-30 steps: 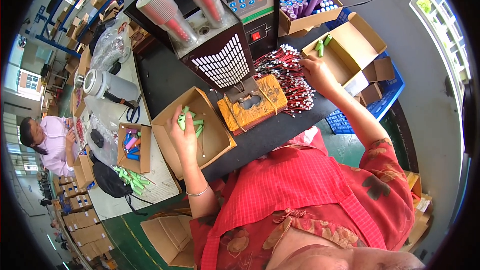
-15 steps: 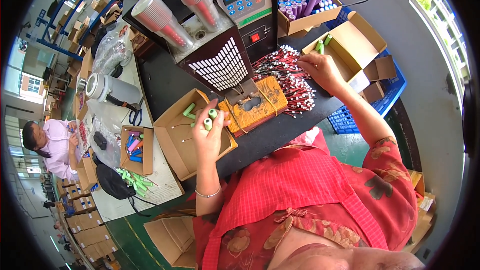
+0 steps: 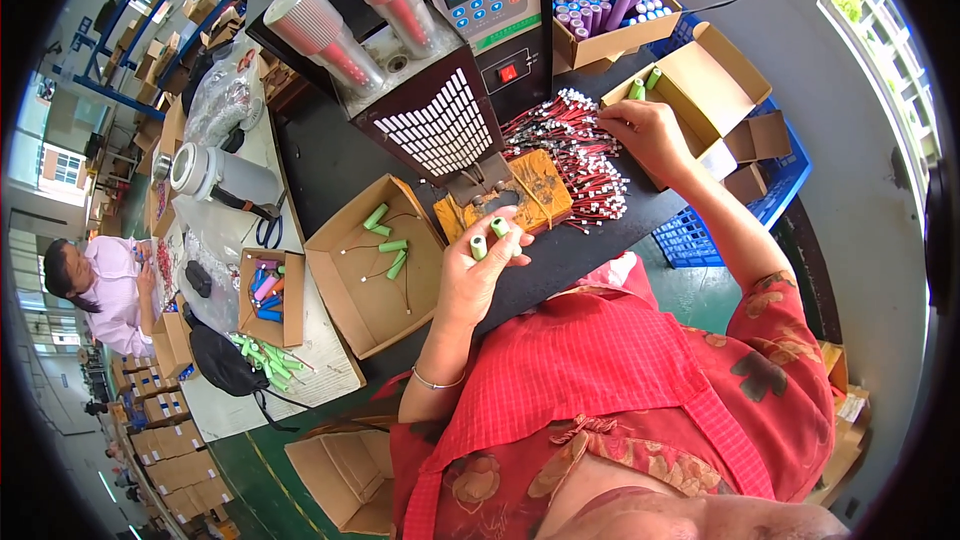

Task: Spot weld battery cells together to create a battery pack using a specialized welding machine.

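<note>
My left hand (image 3: 478, 285) is closed around two green battery cells (image 3: 479, 247), their ends pointing up. It is just in front of a yellow-taped block (image 3: 541, 185) under the welding machine's head (image 3: 440, 130). At the far edge of a pile of red and black wires with white connectors (image 3: 600, 185), the fingers of my right hand (image 3: 648, 138) are pinched together. What lies between those fingertips is too small to make out. Left of the block, an open cardboard box (image 3: 345, 310) holds several green cells (image 3: 393, 246), some with thin wires attached.
A small carton (image 3: 690, 90) with green cells stands beyond my right hand, near a blue crate (image 3: 690, 242). Behind it is a box of purple and blue cells (image 3: 612, 0). On the left table are a grey jar (image 3: 230, 180) and loose green cells (image 3: 270, 362). A person (image 3: 110, 290) sits farther left.
My left hand has moved right and nearer, from the cardboard box's edge to the block's front, still holding green cells. More cells inside the box now show. My right hand has barely shifted.
</note>
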### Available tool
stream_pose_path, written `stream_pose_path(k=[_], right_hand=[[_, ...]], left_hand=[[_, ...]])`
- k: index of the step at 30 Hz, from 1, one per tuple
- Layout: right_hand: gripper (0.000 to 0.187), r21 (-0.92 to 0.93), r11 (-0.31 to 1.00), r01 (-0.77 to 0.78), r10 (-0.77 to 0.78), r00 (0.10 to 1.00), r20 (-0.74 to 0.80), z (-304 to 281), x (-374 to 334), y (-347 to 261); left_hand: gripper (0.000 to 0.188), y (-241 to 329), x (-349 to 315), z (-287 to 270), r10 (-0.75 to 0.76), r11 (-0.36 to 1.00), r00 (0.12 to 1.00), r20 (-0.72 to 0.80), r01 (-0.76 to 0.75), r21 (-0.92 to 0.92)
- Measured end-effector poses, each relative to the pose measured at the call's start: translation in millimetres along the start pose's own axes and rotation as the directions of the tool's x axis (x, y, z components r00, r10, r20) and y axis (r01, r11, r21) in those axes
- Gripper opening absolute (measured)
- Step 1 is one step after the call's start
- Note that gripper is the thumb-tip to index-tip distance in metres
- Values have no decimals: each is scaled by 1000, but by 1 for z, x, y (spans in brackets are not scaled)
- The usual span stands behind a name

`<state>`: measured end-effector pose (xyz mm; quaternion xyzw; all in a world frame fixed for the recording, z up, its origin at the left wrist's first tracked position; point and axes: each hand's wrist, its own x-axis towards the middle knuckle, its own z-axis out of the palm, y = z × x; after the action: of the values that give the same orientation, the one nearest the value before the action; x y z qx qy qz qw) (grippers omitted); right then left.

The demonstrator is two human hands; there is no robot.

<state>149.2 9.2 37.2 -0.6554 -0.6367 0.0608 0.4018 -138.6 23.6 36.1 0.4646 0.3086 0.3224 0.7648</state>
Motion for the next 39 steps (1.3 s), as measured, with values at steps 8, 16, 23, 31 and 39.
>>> stream_pose_path(k=[8, 16, 23, 31, 39], right_hand=[[10, 49, 995, -83, 91, 973, -213, -11, -11, -7], [9, 710, 606, -359, 292, 930, 222, 6, -58, -51], [8, 645, 664, -379, 222, 923, 314, 19, -65, -62], [10, 605, 702, -377, 247, 925, 290, 19, -54, -64], [10, 540, 787, -297, 299, 950, 86, 20, -46, -31]], left_hand=[[36, -5, -3, 9, -61, 994, 998, -25, 59, -92], [33, -4, 3, 22, -9, 973, 982, -186, -34, -228], [25, -12, 4, 17, 144, 982, 944, -298, -174, -76], [23, -16, 8, 13, 202, 979, 913, -354, -198, 49], [21, -11, 6, 5, 318, 948, 856, -408, -294, 120]])
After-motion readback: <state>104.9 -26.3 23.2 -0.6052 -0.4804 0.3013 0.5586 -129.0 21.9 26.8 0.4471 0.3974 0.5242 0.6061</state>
